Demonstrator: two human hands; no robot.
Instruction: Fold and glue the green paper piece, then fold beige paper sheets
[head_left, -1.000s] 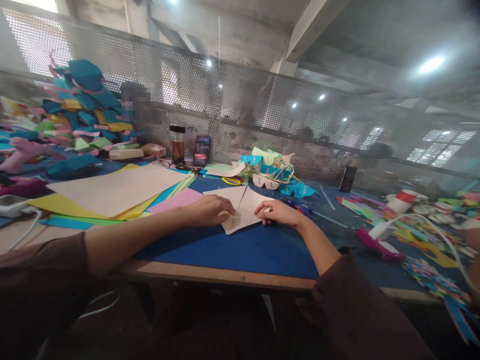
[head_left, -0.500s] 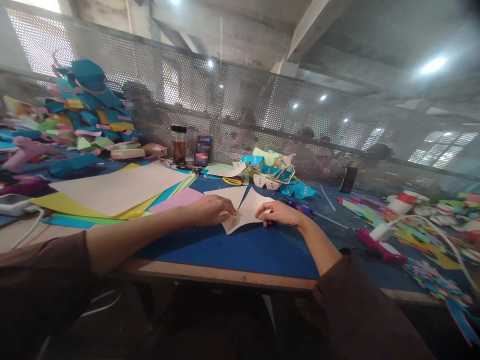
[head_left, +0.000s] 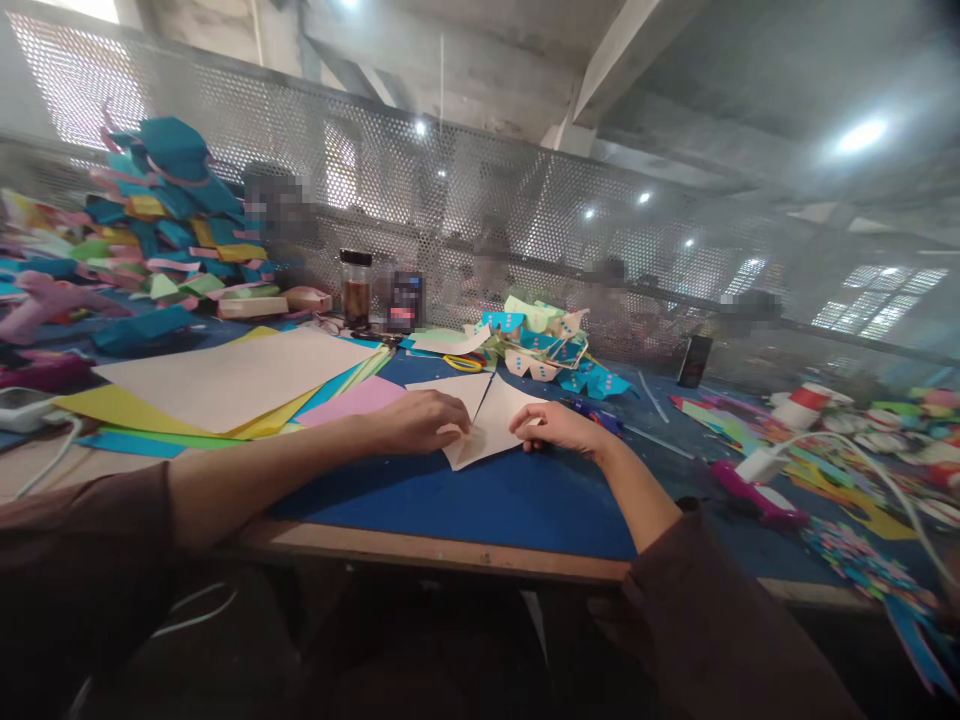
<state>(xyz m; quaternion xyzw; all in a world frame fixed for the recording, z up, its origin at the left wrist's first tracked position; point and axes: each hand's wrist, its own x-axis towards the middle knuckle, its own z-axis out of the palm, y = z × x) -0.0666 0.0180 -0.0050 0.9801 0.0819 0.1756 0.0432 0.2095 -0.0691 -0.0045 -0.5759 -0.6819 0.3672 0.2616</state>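
Note:
A cream sheet of paper (head_left: 496,418) lies on the blue table top in front of me, with a narrow slit or gap running in from its far edge. My left hand (head_left: 426,418) is closed on its left part, thumb and fingertips pinched together at the paper. At the right edge, my right hand (head_left: 559,427) has its fingers curled in a pinch on the same sheet. A blue tool (head_left: 596,413), its kind unclear, lies just behind my right hand. Under my left wrist a pink sheet (head_left: 352,402) shows.
Large cream and yellow sheets (head_left: 232,370) are stacked at left. Dotted paper pieces (head_left: 532,362) and yellow-handled scissors (head_left: 465,362) lie beyond my hands. A lidded jar (head_left: 356,290) and phone (head_left: 405,302) stand behind. Glue gun (head_left: 757,492) and paper scraps (head_left: 862,490) are at right.
The near corner of the cream sheet looks slightly flatter and straighter. Both hands stay in almost the same place, and the whole view has shifted a little.

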